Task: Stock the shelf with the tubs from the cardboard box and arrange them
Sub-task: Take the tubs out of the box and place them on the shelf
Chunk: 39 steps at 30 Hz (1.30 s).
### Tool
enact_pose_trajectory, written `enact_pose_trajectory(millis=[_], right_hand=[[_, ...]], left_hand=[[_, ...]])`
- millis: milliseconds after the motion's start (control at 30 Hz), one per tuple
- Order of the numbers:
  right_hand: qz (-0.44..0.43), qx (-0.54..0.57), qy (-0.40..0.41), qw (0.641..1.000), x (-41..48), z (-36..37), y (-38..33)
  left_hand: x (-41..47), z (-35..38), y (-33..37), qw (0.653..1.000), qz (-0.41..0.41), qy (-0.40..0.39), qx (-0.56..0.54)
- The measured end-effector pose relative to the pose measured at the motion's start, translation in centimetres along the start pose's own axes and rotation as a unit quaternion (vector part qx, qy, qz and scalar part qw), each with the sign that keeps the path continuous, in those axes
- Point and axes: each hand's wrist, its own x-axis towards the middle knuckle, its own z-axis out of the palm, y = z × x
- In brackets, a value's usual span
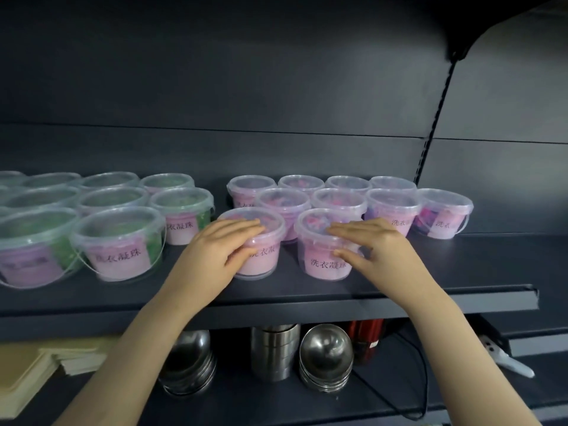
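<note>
My left hand (215,250) gripped the left clear plastic tub with a pink label (264,259), fingers laid over its lid and thumb against its wall. My right hand (378,241) gripped the right pink-labelled tub (325,265) the same way. Both tubs stood side by side near the front edge of the dark grey metal shelf (399,287), just ahead of rows of more pink tubs (390,207). Green-filled tubs (120,241) stood toward its left end.

back panel (246,72): dark grey, spanning the rear | slotted upright (434,124): rising at right | lower shelf (276,407): carrying steel bowls (325,355), stacked steel cups (275,352), perhaps tan boards (27,373) at left | light: falling dim, even
</note>
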Motion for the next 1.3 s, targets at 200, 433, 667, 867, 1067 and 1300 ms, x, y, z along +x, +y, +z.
enact_pose_trajectory(millis=[200,433,667,867,1067,1300], right_hand=[[0.013,0.024,-0.004,1.0,0.2,0.0,-0.1],[0.03,0.075,0.022,0.997,0.3,0.4,-0.3],[0.052,0.128,0.003,0.99,0.5,0.0,-0.4],[0.082,0.153,-0.011,0.985,1.0,-0.3,-0.5],[0.092,0.156,-0.031,0.983,1.4,-0.4,-1.0],[0.078,0.074,0.047,0.993,0.8,0.8,-1.7]], left_hand=[[0.3,0.2,-0.4,0.996,-0.012,0.023,-0.085],[-0.2,1.0,-1.2,0.993,-0.044,0.07,-0.089],[0.1,0.6,-1.8,0.972,-0.067,0.059,-0.217],[0.0,0.8,-2.1,0.975,-0.091,0.079,-0.189],[0.0,0.6,-1.8,0.975,-0.077,0.074,-0.195],[0.0,0.8,-2.2,0.972,-0.082,0.086,-0.205]])
